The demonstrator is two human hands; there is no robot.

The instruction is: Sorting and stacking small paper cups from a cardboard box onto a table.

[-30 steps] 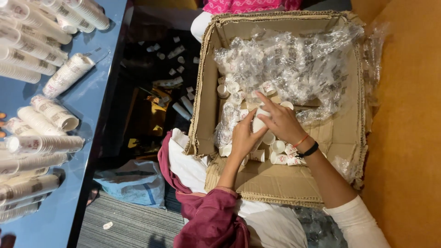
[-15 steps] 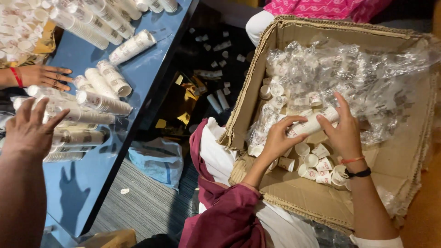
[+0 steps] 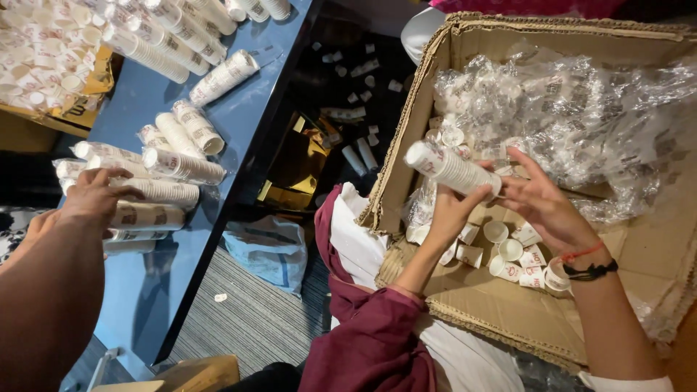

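Stacked paper cups (image 3: 451, 168), white with red print, lie sideways in a short sleeve-like column held over an open cardboard box (image 3: 508, 319). The left hand (image 3: 449, 210) curls its fingers (image 3: 475, 197) round the stack from below, while the right hand (image 3: 541, 203) meets its far end, fingers spread and partly closed on it. Loose small cups (image 3: 508, 250) lie on the box floor beneath, beside crumpled clear plastic wrap (image 3: 573, 109). A black band (image 3: 592, 271) and a red thread circle the right wrist. Well to the left, another person's hand (image 3: 94, 194) rests on wrapped cup sleeves (image 3: 181, 165) on a blue bench (image 3: 239, 109).
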